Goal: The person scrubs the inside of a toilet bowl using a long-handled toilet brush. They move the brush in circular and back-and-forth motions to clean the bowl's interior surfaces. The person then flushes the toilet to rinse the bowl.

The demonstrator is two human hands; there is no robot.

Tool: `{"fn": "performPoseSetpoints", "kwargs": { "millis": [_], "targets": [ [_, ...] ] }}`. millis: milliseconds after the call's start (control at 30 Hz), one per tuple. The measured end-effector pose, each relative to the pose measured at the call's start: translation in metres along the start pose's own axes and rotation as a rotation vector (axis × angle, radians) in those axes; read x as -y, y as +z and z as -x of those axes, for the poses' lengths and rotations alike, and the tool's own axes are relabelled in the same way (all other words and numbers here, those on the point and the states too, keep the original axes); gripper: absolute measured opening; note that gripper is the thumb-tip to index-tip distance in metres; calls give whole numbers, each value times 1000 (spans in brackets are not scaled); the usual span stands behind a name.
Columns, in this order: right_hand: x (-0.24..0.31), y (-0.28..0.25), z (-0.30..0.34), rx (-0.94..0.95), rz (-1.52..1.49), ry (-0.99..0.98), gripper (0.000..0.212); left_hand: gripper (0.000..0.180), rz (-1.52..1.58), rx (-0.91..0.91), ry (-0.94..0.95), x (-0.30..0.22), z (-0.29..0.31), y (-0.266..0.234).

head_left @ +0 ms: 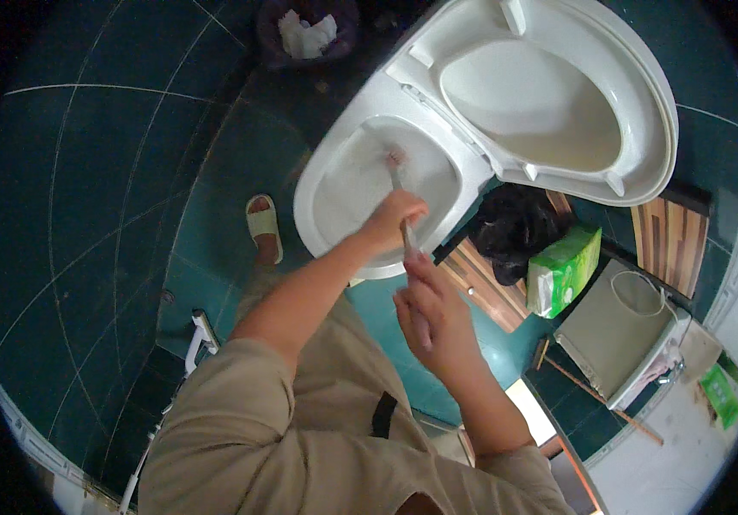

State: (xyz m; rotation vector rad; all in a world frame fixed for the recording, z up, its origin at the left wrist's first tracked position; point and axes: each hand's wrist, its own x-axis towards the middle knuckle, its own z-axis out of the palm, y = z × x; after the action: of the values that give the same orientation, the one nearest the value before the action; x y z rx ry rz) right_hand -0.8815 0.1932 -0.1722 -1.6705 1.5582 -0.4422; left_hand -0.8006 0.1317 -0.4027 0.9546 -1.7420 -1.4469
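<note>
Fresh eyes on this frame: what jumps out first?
The white toilet, its lid raised, dominates the upper middle. At centre, the left hand and right hand grip a brush-like tool that reaches into the bowl. A bright green pack stands out right of the hands.

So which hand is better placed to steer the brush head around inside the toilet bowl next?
Probably the left hand: it grips the toilet brush nearer the brush head and appears right over the toilet bowl. The right hand holds the handle farther back.
</note>
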Motion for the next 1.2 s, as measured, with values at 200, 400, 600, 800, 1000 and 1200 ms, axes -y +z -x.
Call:
{"fn": "performPoseSetpoints", "kwargs": {
  "millis": [200,400,600,800,1000,1200],
  "targets": [
    [43,-40,26,140,-28,-80,24,20,-45,-169,188,-78,-11,-14],
    [-20,-1,-17,183,50,-96,19,18,6,-62,-28,18,0,5],
    [26,-40,16,291,74,-151,18,20,-66,-117,43,-37,9,1],
    [18,-35,-4,247,13,-155,19,13,2,-127,63,-40,-7,-22],
    [-26,-14,-10,140,21,-83,18,16,-21,147,-58,12,-4,2],
    [24,-47,83,-82,-225,165,29,27,-161,768,-199,-91,-11,-13]
  ]
}}
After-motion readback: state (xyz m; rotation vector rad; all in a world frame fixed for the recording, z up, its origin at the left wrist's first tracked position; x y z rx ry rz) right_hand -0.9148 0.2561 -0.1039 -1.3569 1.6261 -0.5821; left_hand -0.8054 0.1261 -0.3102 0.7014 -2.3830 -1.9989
